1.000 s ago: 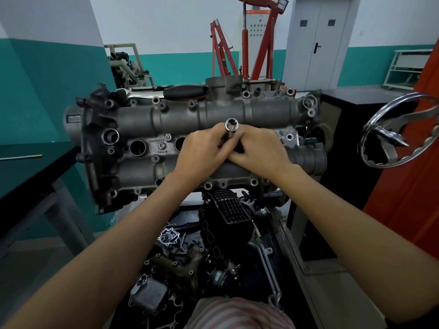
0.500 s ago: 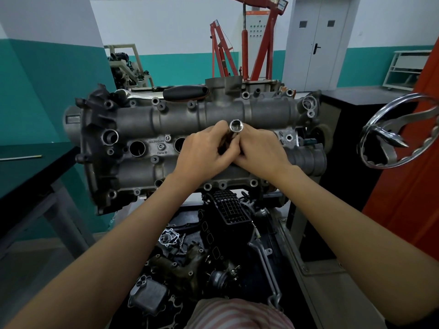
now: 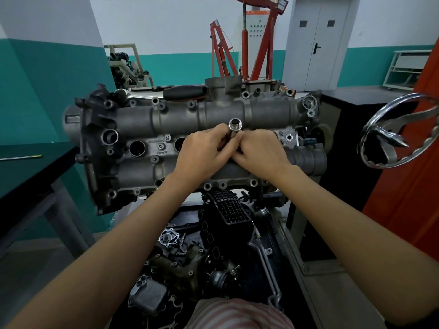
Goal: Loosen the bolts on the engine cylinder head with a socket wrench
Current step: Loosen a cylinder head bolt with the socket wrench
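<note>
While both hands meet at the middle of the cylinder head (image 3: 190, 119), we note no bolt being turned yet. The left hand (image 3: 204, 150) has its grip curled around the shaft of a chrome socket (image 3: 235, 123), whose open end faces us; the right hand (image 3: 259, 151) pinches the lower part of the same piece, touching the left. What sits under the fingers, a ratchet head or an extension, is hidden. A black-handled tool (image 3: 184, 91) lies along the far edge of the head at 12 o'clock, well apart from the hands.

Progress, as we judge it: early. We appear to be assembling or fitting the socket, not applying torque. Bolt bosses line the near edge at 6 o'clock and the far edge; whether each holds a bolt we cannot tell. One bolt (image 3: 161, 146) at 9 o'clock of the hands looks seated. All loosening seems left to do.
</note>
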### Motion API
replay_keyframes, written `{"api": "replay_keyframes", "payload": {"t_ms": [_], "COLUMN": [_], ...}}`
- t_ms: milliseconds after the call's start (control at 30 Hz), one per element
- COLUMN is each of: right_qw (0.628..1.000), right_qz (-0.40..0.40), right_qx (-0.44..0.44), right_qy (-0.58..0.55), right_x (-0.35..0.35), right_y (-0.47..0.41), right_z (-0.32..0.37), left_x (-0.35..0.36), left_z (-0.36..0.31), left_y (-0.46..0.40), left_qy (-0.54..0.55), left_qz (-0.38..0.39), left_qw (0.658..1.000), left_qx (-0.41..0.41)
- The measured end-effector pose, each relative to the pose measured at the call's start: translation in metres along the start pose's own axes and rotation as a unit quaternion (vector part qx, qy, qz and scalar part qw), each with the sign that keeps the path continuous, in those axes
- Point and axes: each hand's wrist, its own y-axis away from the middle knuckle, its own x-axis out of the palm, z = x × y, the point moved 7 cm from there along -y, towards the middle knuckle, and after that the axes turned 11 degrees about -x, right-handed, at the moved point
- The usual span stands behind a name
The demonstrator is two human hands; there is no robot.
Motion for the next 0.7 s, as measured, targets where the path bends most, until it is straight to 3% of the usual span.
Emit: {"api": "replay_keyframes", "payload": {"t_ms": [533,700], "right_qw": [0.999,0.999], "right_qz": [-0.028,-0.042], "right_qx": [-0.006,0.003], "right_qy": [-0.014,-0.017], "right_x": [-0.0024,-0.0064], "right_y": [0.0007,0.0], "right_z": [-0.0014,-0.0004], "left_x": [-0.0025,0.0003], "left_z": [-0.0011,0.0026], "left_y": [0.0005,-0.0005], "left_qy": [0.009,0.028], "left_qz": [-0.016,0.011], "left_qw": [1.0,0.999], "left_qx": [-0.01,-0.011]}}
